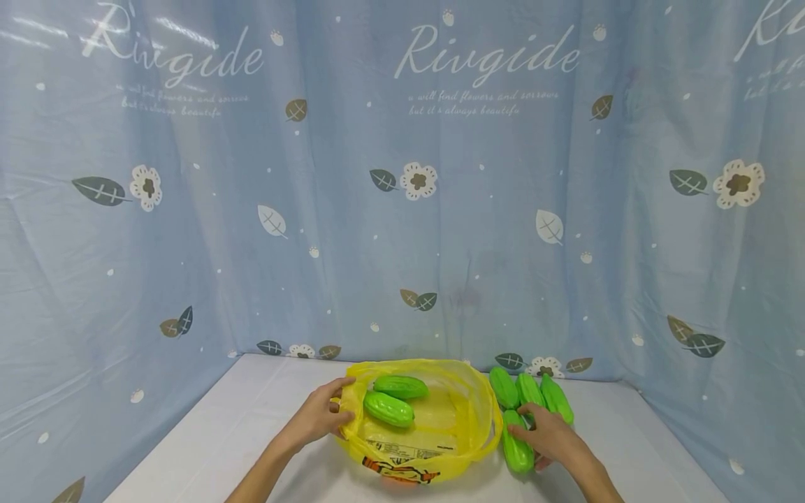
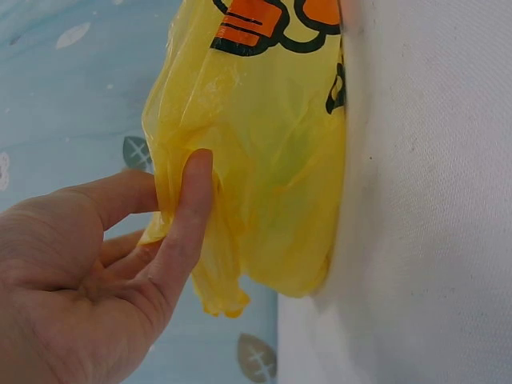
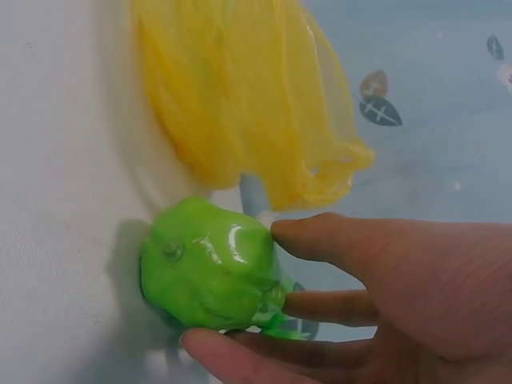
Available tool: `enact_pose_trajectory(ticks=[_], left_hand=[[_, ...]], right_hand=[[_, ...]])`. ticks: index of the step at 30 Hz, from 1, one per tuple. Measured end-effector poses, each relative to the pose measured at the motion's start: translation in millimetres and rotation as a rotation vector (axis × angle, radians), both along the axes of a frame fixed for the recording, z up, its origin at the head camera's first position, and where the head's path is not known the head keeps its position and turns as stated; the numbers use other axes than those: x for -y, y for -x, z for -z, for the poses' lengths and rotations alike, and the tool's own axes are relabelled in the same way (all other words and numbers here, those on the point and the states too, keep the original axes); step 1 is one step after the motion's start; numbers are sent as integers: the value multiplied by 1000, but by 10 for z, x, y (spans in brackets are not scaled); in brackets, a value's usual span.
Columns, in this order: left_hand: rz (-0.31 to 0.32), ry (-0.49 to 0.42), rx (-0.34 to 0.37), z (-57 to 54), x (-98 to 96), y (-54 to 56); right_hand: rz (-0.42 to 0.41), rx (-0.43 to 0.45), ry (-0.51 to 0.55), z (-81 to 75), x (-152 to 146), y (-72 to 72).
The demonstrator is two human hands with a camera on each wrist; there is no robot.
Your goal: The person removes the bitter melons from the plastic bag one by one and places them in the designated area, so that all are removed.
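A yellow plastic bag [image 1: 453,462] stands with its mouth spread wide. Inside lie two glossy green gourds [image 1: 390,409], one behind the other. My left hand [image 1: 319,413] pinches the bag's left rim, thin film between thumb and fingers [image 2: 194,188]. Just right of the bag, my right hand [image 1: 555,437] holds another green gourd [image 3: 208,264] that lies on the table. The thumb is at one side of it and the fingers are at the other. In the right wrist view its rounded, ridged end faces the camera.
Three more green gourds [image 1: 530,391] lie close together behind my right hand, beside the bag's right rim. The white table [image 1: 207,433] runs back to a blue patterned curtain [image 1: 352,244], which encloses the rear and both sides.
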State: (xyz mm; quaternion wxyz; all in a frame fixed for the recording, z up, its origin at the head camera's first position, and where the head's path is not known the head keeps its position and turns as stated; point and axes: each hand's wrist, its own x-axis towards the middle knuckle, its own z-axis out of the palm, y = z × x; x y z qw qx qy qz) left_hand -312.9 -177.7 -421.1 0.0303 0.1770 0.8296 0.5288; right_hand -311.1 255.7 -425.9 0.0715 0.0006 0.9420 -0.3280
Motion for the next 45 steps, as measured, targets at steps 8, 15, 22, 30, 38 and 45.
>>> enact_pose_trajectory(ticks=[8,15,22,30,38,45], left_hand=[[3,4,5,13,4,-2],[5,0,21,10,4,-22],[1,4,22,7,3,-22],[2,4,15,3,-2,-13],[11,-2,13,3,-2,-3],[17,-5,9,6,2,5]], right_hand=[[11,14,-14,-8,10,-30],[1,-1,-50,-92,-13,-70],[-3,-65,-141,-203,-36,-76],[-27,-143,-169,-320,17,-108],[-27,-218,-186,-407,91,-191],[-32,-246,-217,-465,147,-239]])
